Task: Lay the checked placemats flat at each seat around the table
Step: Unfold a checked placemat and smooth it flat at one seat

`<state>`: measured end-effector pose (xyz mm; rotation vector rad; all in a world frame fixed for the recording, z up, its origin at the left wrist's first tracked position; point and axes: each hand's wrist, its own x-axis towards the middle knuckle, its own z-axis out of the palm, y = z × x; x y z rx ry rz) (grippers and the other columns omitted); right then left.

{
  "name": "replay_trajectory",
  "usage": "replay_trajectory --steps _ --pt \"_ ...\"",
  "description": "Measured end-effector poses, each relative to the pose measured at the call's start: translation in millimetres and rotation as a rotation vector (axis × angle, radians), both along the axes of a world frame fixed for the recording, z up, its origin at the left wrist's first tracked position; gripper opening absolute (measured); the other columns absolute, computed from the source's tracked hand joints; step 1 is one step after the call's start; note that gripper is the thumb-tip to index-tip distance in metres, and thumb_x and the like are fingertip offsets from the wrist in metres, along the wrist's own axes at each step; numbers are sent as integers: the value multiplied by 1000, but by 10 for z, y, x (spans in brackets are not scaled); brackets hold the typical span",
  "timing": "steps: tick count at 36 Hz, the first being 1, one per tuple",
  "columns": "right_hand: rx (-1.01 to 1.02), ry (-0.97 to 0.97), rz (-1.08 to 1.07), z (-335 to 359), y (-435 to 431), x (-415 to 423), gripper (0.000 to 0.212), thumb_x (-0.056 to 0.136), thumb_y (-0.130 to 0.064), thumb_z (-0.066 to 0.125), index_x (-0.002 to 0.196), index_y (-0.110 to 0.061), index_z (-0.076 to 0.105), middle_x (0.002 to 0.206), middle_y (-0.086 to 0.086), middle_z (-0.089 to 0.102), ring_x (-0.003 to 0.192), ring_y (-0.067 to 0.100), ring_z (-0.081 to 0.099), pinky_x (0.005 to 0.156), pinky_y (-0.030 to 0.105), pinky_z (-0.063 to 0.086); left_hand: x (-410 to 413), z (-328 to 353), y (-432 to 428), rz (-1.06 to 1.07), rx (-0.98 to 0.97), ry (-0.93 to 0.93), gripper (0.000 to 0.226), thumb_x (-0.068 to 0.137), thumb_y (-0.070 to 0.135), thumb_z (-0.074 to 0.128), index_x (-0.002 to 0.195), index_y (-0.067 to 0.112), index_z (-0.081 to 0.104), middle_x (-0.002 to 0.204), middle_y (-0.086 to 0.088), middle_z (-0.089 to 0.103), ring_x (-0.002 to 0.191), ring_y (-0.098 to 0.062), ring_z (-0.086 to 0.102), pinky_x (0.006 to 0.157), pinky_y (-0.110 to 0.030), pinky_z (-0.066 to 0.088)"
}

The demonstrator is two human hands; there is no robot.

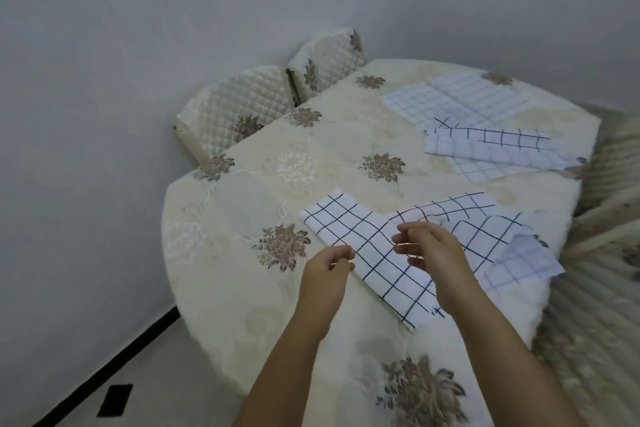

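Observation:
A white placemat with black checks (367, 246) lies on the cream floral tablecloth (263, 166), partly folded, with a second sheet (519, 253) tucked under its right side. My left hand (329, 270) pinches the mat's left edge. Over the mat's middle, my right hand (429, 250) hovers with curled fingers, and I cannot see whether it grips the cloth. Farther back lie two more checked placemats: one folded and rumpled (491, 149), one flat with paler lines (457, 100).
Two quilted chair backs (239, 111) (325, 66) stand against the grey wall at the table's far left. Another upholstered chair (609, 191) sits at the right edge. A tiled floor with a black skirting line (114, 357) lies lower left.

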<state>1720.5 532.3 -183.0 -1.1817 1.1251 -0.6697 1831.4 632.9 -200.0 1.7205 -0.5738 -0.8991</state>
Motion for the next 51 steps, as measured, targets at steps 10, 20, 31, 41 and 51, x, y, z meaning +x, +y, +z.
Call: replay_trajectory --steps 10,20,31,41,51 --pt "47 35 -277 -120 145 195 16 91 -11 46 91 -12 62 84 3 65 75 15 60 70 26 44 788 -116 -66 -140 7 -78 29 90 3 47 86 30 59 95 8 65 99 -19 61 89 -29 45" --pt "0 163 -350 -266 -192 135 13 92 -15 46 89 -13 59 91 6 63 76 16 57 63 22 41 821 -210 -841 -466 92 -321 29 91 11 47 116 14 60 114 2 62 94 -9 55 75 -19 38" --pt "44 504 -99 -868 -992 261 21 85 -10 48 86 7 60 77 28 46 74 21 46 63 30 34 729 -683 -1771 -821 376 -697 38 92 18 47 130 13 50 132 -5 52 117 -22 52 98 -34 43" --pt "-55 830 144 -1280 -1257 288 32 85 -20 53 116 -12 54 114 5 57 100 21 54 81 32 46 662 -1053 -2115 -1083 416 -1119 39 94 21 47 132 13 44 132 -8 45 119 -26 45 94 -37 39" --pt "-294 1106 350 -1479 -1293 300 38 86 -25 59 119 -11 47 123 8 45 114 25 42 85 32 41 672 -1262 -2207 -1155 453 -1330 43 90 31 57 125 10 44 126 -10 44 113 -26 45 88 -34 39"
